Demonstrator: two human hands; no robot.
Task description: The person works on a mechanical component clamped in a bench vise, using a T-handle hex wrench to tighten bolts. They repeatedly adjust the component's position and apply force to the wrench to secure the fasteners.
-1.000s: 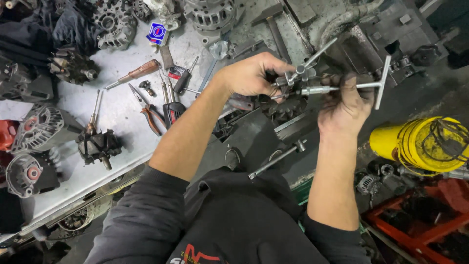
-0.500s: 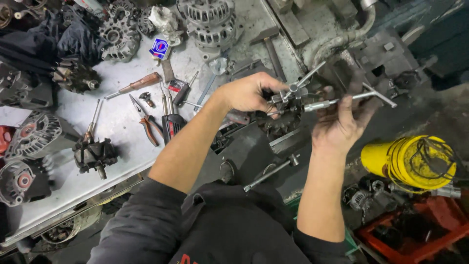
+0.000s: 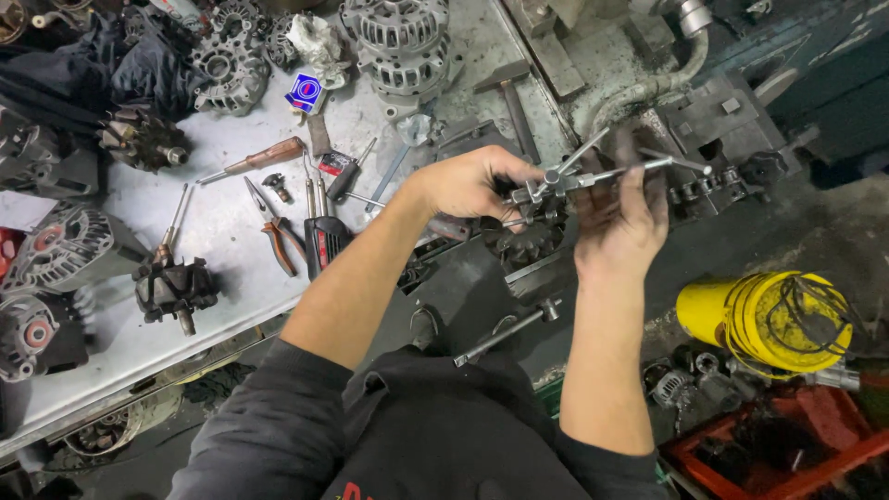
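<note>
My left hand point(image 3: 468, 185) grips the body of a metal puller tool point(image 3: 546, 183) held above a dark toothed part point(image 3: 528, 243) at the bench edge. My right hand point(image 3: 619, 218) is closed on the puller's long screw and its cross handle point(image 3: 648, 167), fingers wrapped over the rod. Both forearms reach out from dark sleeves at the bottom of the view. The puller's jaws are partly hidden behind my fingers.
On the grey bench point(image 3: 222, 278) lie pliers point(image 3: 273, 231), a wooden-handled screwdriver point(image 3: 255, 159), a hammer point(image 3: 514, 102) and several alternator housings point(image 3: 398, 42). A rotor point(image 3: 171, 287) sits near the front edge. A yellow cylinder point(image 3: 764, 315) and a red crate point(image 3: 778, 444) are at right.
The cross handle has turned in my right hand, from sticking out upright at the right to lying nearly level. My left hand kept its grip on the puller.
</note>
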